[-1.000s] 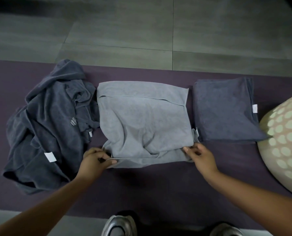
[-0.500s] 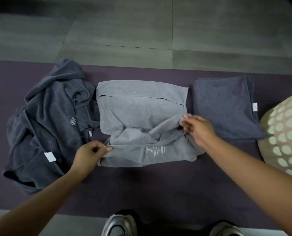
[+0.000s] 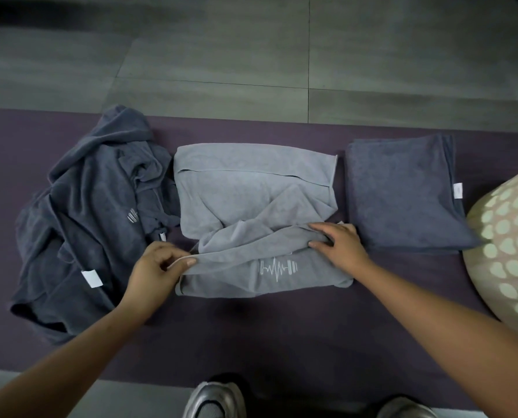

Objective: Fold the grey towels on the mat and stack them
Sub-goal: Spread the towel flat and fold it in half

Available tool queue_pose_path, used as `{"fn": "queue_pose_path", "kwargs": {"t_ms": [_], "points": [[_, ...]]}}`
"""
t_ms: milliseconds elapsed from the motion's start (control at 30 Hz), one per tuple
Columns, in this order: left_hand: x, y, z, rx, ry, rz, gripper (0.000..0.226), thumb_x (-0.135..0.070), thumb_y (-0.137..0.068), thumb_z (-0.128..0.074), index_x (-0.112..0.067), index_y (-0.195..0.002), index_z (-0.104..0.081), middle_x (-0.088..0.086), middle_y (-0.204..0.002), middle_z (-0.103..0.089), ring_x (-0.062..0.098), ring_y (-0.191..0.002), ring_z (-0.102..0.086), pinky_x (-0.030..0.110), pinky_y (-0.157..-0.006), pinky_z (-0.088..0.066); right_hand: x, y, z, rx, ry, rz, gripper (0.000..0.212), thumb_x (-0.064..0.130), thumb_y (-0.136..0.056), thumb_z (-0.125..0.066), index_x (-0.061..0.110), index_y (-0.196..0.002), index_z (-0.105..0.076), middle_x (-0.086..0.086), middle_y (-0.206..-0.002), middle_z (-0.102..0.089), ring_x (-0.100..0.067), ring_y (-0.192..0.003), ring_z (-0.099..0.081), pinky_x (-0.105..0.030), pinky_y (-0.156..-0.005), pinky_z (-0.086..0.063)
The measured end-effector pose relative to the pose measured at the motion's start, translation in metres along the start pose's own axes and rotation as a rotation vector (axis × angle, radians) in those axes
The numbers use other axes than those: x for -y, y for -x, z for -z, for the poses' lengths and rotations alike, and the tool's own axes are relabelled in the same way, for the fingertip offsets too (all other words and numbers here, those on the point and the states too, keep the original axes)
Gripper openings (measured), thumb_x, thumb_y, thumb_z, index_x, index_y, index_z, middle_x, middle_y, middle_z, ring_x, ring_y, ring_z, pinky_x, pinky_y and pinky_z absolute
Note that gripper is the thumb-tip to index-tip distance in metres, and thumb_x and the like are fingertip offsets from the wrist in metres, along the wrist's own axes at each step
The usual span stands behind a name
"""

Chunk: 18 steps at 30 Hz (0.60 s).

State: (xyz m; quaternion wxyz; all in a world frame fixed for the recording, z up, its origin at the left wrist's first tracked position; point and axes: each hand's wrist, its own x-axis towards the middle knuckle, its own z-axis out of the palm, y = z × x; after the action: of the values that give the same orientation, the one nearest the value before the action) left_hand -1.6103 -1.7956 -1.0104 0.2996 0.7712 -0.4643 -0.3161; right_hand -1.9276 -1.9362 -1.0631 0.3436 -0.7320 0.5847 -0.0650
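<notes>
Viewed from above, looking down at a purple mat [image 3: 251, 333] stretched across the middle of the frame on a grey tiled floor [image 3: 221, 55]. At centre, a light grey towel [image 3: 251, 188], partly folded and rumpled, a white heartbeat-and-dumbbell logo [image 3: 278, 267] showing on its near flap. Left hand [image 3: 155, 268], lower left of centre, fingers curled, pinching the towel's near-left edge between thumb and forefinger. Right hand [image 3: 339, 245], just right of centre, fingers bent down over a gathered fold at the towel's right edge, gripping it. At left of the frame, touching the light towel, a crumpled heap of dark grey towels [image 3: 85, 212] with a white tag [image 3: 92, 278]. At right of centre, set apart by a narrow strip of mat, a dark grey towel [image 3: 402, 191] folded flat and square, small white label at its right edge. At the far right edge, part of a rounded cream basket [image 3: 511, 251] with pale oval holes. At bottom centre, toes of two silver shoes [image 3: 215, 399].
</notes>
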Motion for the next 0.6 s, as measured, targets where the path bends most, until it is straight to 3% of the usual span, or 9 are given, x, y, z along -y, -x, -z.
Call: {"fn": "queue_pose_path", "kwargs": {"t_ms": [133, 267, 333, 433, 500, 533, 600], "points": [[-0.006, -0.002, 0.007, 0.03, 0.042, -0.089, 0.022, -0.015, -0.085, -0.067, -0.033, -0.072, -0.067, -0.018, -0.1, -0.068, -0.012, -0.099, -0.057, 0.005, -0.085, -0.042, 0.003, -0.009, -0.003, -0.101, -0.049, 0.005, 0.029, 0.027, -0.08, -0.071, 0.02, -0.108, -0.071, 0.001, -0.106, -0.065, -0.025, -0.106, -0.045, -0.02, -0.089, -0.029], [-0.021, -0.005, 0.008, 0.044, 0.081, -0.081, 0.019, -0.021, -0.091, -0.06, -0.036, -0.08, -0.062, -0.017, -0.087, -0.068, -0.004, -0.081, -0.061, 0.012, -0.074, -0.047, 0.003, -0.017, 0.002, -0.103, 0.024, 0.003, 0.016, 0.024, -0.08, -0.071, 0.014, -0.092, -0.075, -0.003, -0.092, -0.064, -0.027, -0.098, -0.047, -0.015, -0.076, -0.025], [-0.028, -0.008, 0.008, 0.02, 0.095, -0.066, 0.018, -0.021, -0.093, -0.058, -0.034, -0.082, -0.061, -0.015, -0.083, -0.065, 0.0, -0.073, -0.058, 0.015, -0.07, -0.047, 0.006, -0.018, 0.005, -0.085, 0.095, 0.012, 0.012, 0.027, -0.082, -0.069, 0.017, -0.087, -0.074, -0.001, -0.093, -0.065, -0.025, -0.1, -0.047, -0.019, -0.078, -0.026], [-0.035, -0.018, 0.011, 0.031, 0.147, -0.021, 0.019, -0.022, -0.095, -0.054, -0.033, -0.08, -0.06, -0.013, -0.082, -0.063, 0.003, -0.073, -0.056, 0.024, -0.071, -0.048, 0.019, -0.016, 0.015, -0.058, 0.08, 0.026, 0.009, 0.026, -0.089, -0.059, 0.023, -0.082, -0.064, 0.01, -0.087, -0.061, -0.015, -0.106, -0.045, -0.03, -0.094, -0.025], [-0.041, -0.026, 0.016, 0.064, 0.177, -0.001, 0.022, -0.022, -0.096, -0.052, -0.033, -0.078, -0.059, -0.014, -0.079, -0.062, 0.005, -0.076, -0.055, 0.026, -0.072, -0.046, 0.029, -0.012, 0.028, -0.037, 0.029, 0.095, 0.013, 0.022, -0.092, -0.054, 0.023, -0.08, -0.055, 0.015, -0.074, -0.055, -0.012, -0.093, -0.053, -0.035, -0.104, -0.027], [-0.044, -0.031, 0.02, 0.073, 0.176, -0.005, 0.023, -0.022, -0.096, -0.052, -0.033, -0.077, -0.059, -0.017, -0.077, -0.061, 0.003, -0.075, -0.054, 0.025, -0.072, -0.045, 0.035, -0.01, 0.037, -0.015, 0.007, 0.108, 0.012, 0.021, -0.093, -0.053, 0.022, -0.081, -0.054, 0.014, -0.07, -0.053, -0.014, -0.086, -0.055, -0.036, -0.102, -0.032], [-0.053, -0.04, 0.028, 0.054, 0.127, -0.023, 0.022, -0.023, -0.095, -0.054, -0.032, -0.076, -0.059, -0.019, -0.075, -0.061, -0.003, -0.071, -0.052, 0.02, -0.071, -0.041, 0.045, -0.007, 0.055, 0.019, 0.006, 0.108, 0.011, 0.026, -0.093, -0.051, 0.024, -0.082, -0.053, 0.007, -0.065, -0.053, -0.02, -0.073, -0.057, -0.036, -0.08, -0.045]]}}
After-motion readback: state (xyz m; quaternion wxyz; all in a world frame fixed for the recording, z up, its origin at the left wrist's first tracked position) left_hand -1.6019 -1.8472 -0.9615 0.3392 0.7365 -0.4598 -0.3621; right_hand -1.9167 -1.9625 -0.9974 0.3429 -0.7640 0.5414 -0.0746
